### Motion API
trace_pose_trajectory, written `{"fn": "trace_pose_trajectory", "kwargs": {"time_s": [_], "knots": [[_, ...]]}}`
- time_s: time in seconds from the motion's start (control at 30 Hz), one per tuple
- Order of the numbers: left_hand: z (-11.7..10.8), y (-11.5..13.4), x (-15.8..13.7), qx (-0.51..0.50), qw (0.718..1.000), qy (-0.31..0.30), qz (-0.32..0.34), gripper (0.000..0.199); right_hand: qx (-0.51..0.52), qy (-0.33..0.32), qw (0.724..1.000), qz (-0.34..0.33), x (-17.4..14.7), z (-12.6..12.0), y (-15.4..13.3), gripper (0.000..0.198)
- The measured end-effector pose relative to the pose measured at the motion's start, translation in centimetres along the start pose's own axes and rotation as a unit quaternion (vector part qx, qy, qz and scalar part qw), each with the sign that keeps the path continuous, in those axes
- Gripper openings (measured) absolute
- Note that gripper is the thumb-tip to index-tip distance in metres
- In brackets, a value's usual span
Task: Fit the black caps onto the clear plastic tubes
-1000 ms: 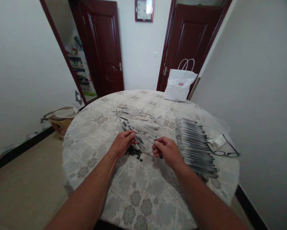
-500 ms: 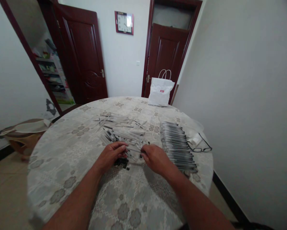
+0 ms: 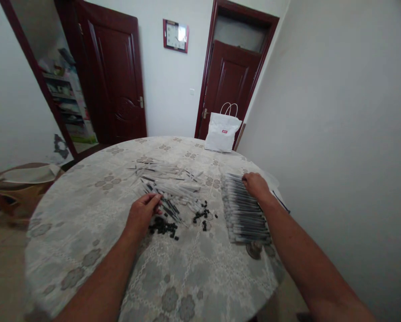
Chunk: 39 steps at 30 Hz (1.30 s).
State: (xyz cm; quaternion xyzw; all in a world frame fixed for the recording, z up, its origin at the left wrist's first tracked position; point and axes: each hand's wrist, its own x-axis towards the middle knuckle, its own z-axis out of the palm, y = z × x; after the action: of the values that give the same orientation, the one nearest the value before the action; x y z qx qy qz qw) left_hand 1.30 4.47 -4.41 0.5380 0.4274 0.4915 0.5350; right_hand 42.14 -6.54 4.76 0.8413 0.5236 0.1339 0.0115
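Note:
My right hand (image 3: 256,185) is at the far end of a row of assembled pens (image 3: 245,210), its fingers pinched on a pen lying along that end. Most of the pinched pen is hidden by the hand. To the left, my left hand (image 3: 142,213) hovers at a heap of clear pen barrels (image 3: 176,188), thumb and fingers drawn together beside dark-tipped refills (image 3: 170,208). What those fingertips hold, if anything, cannot be made out. Small black pen caps or plugs (image 3: 163,227) lie below that hand. More black pieces (image 3: 203,215) are scattered nearer the middle.
The round table has a patterned cloth (image 3: 170,268). Thin refills (image 3: 156,167) lie behind the barrels. A white paper bag (image 3: 222,132) stands at the far edge. Eyeglasses (image 3: 281,201) are partly hidden by my right forearm. A stool (image 3: 22,183) stands left, a wall right.
My right hand has moved from the middle of the table, right and away, to the far end of the pen row. My left hand has shifted slightly left and away, uncovering the black pieces.

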Motion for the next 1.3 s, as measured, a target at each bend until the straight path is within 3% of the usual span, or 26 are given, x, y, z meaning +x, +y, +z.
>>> {"fn": "trace_pose_trajectory", "kwargs": {"time_s": [0.2, 0.37, 0.5, 0.63, 0.73, 0.83, 1.07, 1.3], "knots": [[0.0, -0.3, -0.1, 0.026, 1.000, -0.002, 0.014, 0.043, -0.015, -0.020, 1.000, 0.013, 0.8, 1.1, -0.2, 0.034], [0.2, -0.2, -0.2, 0.026, 0.999, -0.001, 0.021, 0.041, -0.014, -0.006, 1.000, 0.008, 0.6, 0.3, -1.5, 0.039], [0.2, -0.2, -0.2, 0.029, 0.999, 0.010, 0.014, 0.039, 0.051, 0.022, 0.996, -0.065, -1.4, -0.8, -6.0, 0.033], [0.2, -0.3, -0.2, 0.027, 0.999, 0.010, 0.014, 0.037, 0.119, -0.014, 0.976, -0.181, -4.4, -0.6, -12.9, 0.028], [0.2, -0.3, -0.3, 0.019, 1.000, 0.011, 0.015, 0.036, 0.117, -0.019, 0.975, -0.186, -5.8, 0.7, -16.9, 0.027], [0.2, -0.3, -0.4, 0.013, 1.000, 0.018, 0.020, 0.035, 0.109, -0.024, 0.980, -0.168, -5.9, 2.0, -18.9, 0.028], [0.1, -0.1, -0.5, 0.052, 0.998, 0.010, 0.022, 0.034, 0.104, -0.026, 0.986, -0.125, -5.6, 3.8, -19.9, 0.027], [0.8, 0.3, -1.2, -0.011, 0.999, -0.047, 0.002, 0.034, 0.195, 0.035, 0.973, -0.117, -6.3, 4.3, -19.2, 0.021]]}}
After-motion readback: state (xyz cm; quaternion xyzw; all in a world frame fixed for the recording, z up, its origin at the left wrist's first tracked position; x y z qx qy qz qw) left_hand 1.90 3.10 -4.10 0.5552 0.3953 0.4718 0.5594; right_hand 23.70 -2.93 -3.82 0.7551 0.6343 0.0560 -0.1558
